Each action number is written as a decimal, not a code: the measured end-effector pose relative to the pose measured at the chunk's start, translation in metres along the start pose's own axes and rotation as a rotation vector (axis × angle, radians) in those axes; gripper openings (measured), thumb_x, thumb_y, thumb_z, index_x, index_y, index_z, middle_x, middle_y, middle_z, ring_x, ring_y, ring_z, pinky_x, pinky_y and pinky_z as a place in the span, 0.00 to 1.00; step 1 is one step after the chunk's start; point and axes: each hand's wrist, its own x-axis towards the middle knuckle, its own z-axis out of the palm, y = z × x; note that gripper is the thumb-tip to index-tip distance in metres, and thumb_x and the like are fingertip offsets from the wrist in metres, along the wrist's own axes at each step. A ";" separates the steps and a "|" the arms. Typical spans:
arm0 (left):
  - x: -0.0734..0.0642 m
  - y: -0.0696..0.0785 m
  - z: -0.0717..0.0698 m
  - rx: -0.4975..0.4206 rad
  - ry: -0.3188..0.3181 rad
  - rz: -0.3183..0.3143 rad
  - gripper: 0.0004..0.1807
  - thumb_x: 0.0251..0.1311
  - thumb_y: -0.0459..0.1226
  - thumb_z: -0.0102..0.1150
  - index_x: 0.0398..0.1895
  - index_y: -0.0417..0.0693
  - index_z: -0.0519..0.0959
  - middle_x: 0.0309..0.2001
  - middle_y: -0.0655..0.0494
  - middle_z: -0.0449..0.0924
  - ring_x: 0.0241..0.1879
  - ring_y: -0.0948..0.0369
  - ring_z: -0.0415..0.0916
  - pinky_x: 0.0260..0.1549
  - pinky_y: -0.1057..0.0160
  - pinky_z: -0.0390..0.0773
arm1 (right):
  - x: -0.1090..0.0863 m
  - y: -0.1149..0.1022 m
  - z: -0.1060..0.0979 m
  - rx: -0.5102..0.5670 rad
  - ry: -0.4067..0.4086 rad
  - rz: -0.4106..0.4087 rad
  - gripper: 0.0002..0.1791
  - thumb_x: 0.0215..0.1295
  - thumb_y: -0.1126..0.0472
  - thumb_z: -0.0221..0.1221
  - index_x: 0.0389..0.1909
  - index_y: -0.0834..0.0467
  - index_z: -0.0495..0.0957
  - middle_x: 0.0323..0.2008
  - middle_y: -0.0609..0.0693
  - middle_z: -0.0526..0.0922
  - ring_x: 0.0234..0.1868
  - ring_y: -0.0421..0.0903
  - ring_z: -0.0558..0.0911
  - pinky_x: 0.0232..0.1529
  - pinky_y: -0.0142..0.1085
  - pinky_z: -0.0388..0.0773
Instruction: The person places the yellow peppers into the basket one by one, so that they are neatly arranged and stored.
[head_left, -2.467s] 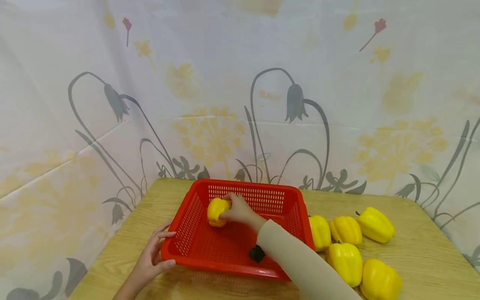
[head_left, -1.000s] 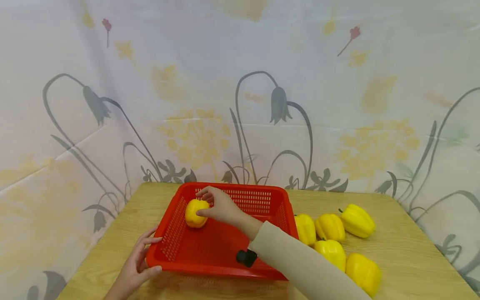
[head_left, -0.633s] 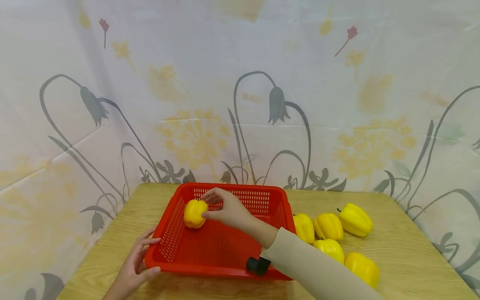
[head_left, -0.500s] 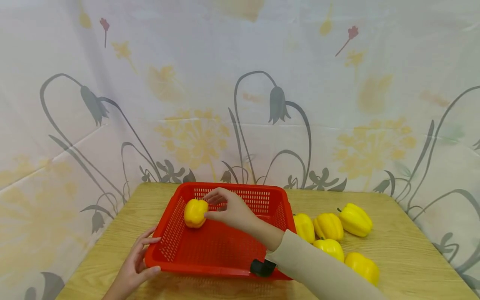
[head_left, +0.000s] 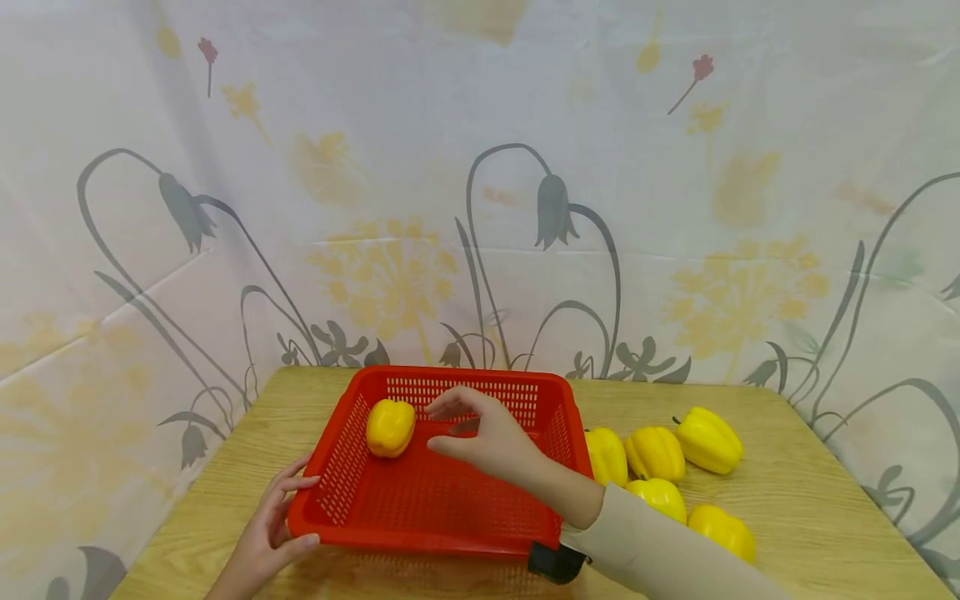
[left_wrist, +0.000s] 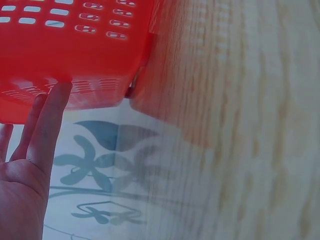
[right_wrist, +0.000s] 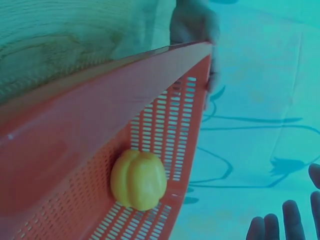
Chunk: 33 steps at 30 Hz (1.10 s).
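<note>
A yellow bell pepper (head_left: 390,427) sits inside the red plastic basket (head_left: 420,542), close to its left wall. My right hand (head_left: 487,433) hovers over the basket to the right of that pepper, thumb and fingers parted and nothing between them. At the basket's near left corner my left hand (head_left: 266,521) holds the rim, fingertips on the left side and thumb at the front. The left wrist view has the left hand's fingers (left_wrist: 47,122) against the basket's outer wall. In the right wrist view the bell pepper (right_wrist: 138,180) rests apart from the right fingertips.
Several more yellow bell peppers (head_left: 656,454) lie on the wooden table (head_left: 810,508) just right of the basket. A black wrist camera (head_left: 555,563) overlaps the basket's front rim below the right sleeve. A flower-patterned cloth (head_left: 405,167) hangs behind the table.
My right hand has set the bell pepper down by the basket's left wall, let go of it and drawn back to the right. The left hand keeps its place at the corner.
</note>
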 end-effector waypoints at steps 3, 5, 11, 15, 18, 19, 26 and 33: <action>0.000 0.001 0.000 0.005 0.000 -0.011 0.27 0.52 0.15 0.51 0.57 0.27 0.59 0.67 0.54 0.47 0.55 0.66 0.68 0.40 0.61 0.79 | -0.007 0.000 -0.005 0.005 0.004 0.005 0.15 0.56 0.63 0.65 0.45 0.55 0.76 0.42 0.44 0.79 0.45 0.42 0.76 0.48 0.40 0.75; 0.000 0.001 0.000 0.007 0.008 -0.031 0.27 0.52 0.16 0.51 0.57 0.27 0.59 0.67 0.55 0.47 0.55 0.66 0.68 0.40 0.61 0.79 | -0.011 -0.001 -0.008 0.003 0.007 0.008 0.15 0.56 0.63 0.65 0.45 0.55 0.76 0.42 0.44 0.79 0.45 0.42 0.76 0.48 0.40 0.75; 0.000 0.002 0.000 0.005 0.023 -0.057 0.26 0.53 0.17 0.52 0.57 0.27 0.59 0.67 0.55 0.48 0.54 0.65 0.69 0.39 0.60 0.79 | -0.024 -0.001 -0.016 0.013 0.016 0.009 0.14 0.57 0.64 0.64 0.44 0.56 0.76 0.43 0.47 0.78 0.46 0.45 0.76 0.49 0.43 0.74; 0.000 0.002 0.000 -0.006 0.010 -0.021 0.26 0.52 0.16 0.51 0.57 0.26 0.59 0.67 0.53 0.47 0.54 0.64 0.69 0.40 0.61 0.79 | -0.034 0.001 -0.019 0.014 0.019 -0.007 0.14 0.57 0.64 0.63 0.44 0.58 0.75 0.43 0.49 0.78 0.46 0.46 0.76 0.49 0.44 0.74; 0.000 0.001 0.000 -0.014 0.006 -0.021 0.26 0.53 0.16 0.51 0.57 0.26 0.59 0.67 0.53 0.47 0.55 0.64 0.69 0.40 0.61 0.79 | -0.042 0.004 -0.023 0.014 0.032 -0.006 0.14 0.57 0.64 0.64 0.44 0.59 0.75 0.43 0.49 0.78 0.46 0.46 0.76 0.49 0.44 0.75; 0.000 0.001 0.001 -0.014 0.006 -0.024 0.26 0.53 0.16 0.51 0.57 0.26 0.59 0.67 0.53 0.47 0.55 0.64 0.69 0.40 0.61 0.79 | -0.044 0.005 -0.025 0.013 0.039 -0.003 0.14 0.57 0.64 0.64 0.44 0.59 0.75 0.43 0.49 0.78 0.46 0.46 0.76 0.49 0.44 0.75; 0.000 0.002 0.001 -0.009 0.016 -0.030 0.26 0.53 0.16 0.51 0.57 0.27 0.59 0.67 0.55 0.48 0.54 0.65 0.69 0.39 0.61 0.79 | -0.062 0.014 -0.036 0.005 0.094 -0.003 0.14 0.56 0.63 0.64 0.43 0.60 0.75 0.43 0.51 0.77 0.45 0.46 0.77 0.48 0.43 0.76; 0.001 0.003 0.003 0.011 0.013 -0.055 0.26 0.53 0.17 0.51 0.57 0.28 0.59 0.67 0.57 0.49 0.54 0.66 0.70 0.39 0.61 0.80 | -0.080 0.019 -0.042 0.006 0.104 0.052 0.15 0.57 0.61 0.64 0.43 0.60 0.74 0.44 0.53 0.77 0.43 0.48 0.77 0.47 0.38 0.77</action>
